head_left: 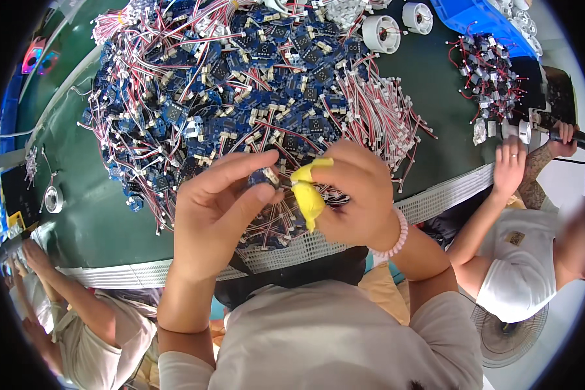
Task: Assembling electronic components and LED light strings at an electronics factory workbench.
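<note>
My left hand (208,211) is closed, pinching a small blue circuit board (261,177) with a pale connector between thumb and fingertips. Just to its right, my right hand (361,192) is pinched too, with yellow wrapping (309,201) on its thumb and finger. What those fingertips hold, if anything, is too small to make out. Both hands are above the near edge of a big heap of blue circuit boards (240,117) with connectors. A bundle of red, white and black cables (380,120) with white plugs lies beyond my right hand.
White round housings (381,34) and a blue bin (481,23) stand at the far right, near a pile of small dark parts (491,75) with red wires. A white perforated strip (429,198) edges the green table (435,97). Co-workers sit left and right; one hand (510,166) rests there.
</note>
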Tool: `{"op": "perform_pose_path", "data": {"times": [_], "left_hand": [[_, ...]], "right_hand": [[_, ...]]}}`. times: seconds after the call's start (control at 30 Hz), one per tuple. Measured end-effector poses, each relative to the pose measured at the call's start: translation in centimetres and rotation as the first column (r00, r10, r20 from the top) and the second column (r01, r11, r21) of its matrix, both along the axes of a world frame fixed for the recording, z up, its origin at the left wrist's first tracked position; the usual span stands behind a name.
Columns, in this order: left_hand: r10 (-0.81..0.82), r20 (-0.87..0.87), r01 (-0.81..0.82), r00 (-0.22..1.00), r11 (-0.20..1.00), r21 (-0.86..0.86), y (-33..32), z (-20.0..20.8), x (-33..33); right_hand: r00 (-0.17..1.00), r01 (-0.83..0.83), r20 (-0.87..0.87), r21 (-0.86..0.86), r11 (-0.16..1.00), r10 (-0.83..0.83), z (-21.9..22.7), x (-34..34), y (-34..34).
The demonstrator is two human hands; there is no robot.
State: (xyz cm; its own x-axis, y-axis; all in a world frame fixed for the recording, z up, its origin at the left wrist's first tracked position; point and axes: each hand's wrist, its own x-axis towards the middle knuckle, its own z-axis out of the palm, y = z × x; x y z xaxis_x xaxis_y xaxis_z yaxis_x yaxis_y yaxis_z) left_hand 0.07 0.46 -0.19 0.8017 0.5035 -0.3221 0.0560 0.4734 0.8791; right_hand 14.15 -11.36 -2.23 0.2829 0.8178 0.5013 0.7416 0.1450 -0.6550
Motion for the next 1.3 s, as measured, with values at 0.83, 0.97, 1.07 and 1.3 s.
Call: {"op": "perform_pose_path", "data": {"times": [0.83, 0.97, 1.07, 1.3], "left_hand": [[0.031, -0.002, -0.028, 1.0, 0.931, 0.363, -0.6, -0.1, 0.0], [-0.064, 0.034, 0.053, 0.997, 0.963, 0.266, -0.3, 0.0, -0.2], [-0.078, 0.066, 0.059, 0.995, 0.965, 0.255, -0.5, 0.0, -0.1], [-0.082, 0.04, 0.059, 0.996, 0.915, 0.399, -0.5, 0.4, 1.1]], "right_hand": [[0.949, -0.073, -0.308, 0.007, 0.997, 0.072, -0.8, 0.1, -0.5], [0.9, -0.184, -0.404, -0.005, 0.983, 0.166, -1.0, 0.8, -1.1], [0.868, -0.245, -0.448, -0.013, 0.97, 0.213, -0.7, 1.5, -1.4], [0.818, -0.209, -0.54, 0.038, 0.977, 0.196, -1.2, 2.1, -1.2]]}}
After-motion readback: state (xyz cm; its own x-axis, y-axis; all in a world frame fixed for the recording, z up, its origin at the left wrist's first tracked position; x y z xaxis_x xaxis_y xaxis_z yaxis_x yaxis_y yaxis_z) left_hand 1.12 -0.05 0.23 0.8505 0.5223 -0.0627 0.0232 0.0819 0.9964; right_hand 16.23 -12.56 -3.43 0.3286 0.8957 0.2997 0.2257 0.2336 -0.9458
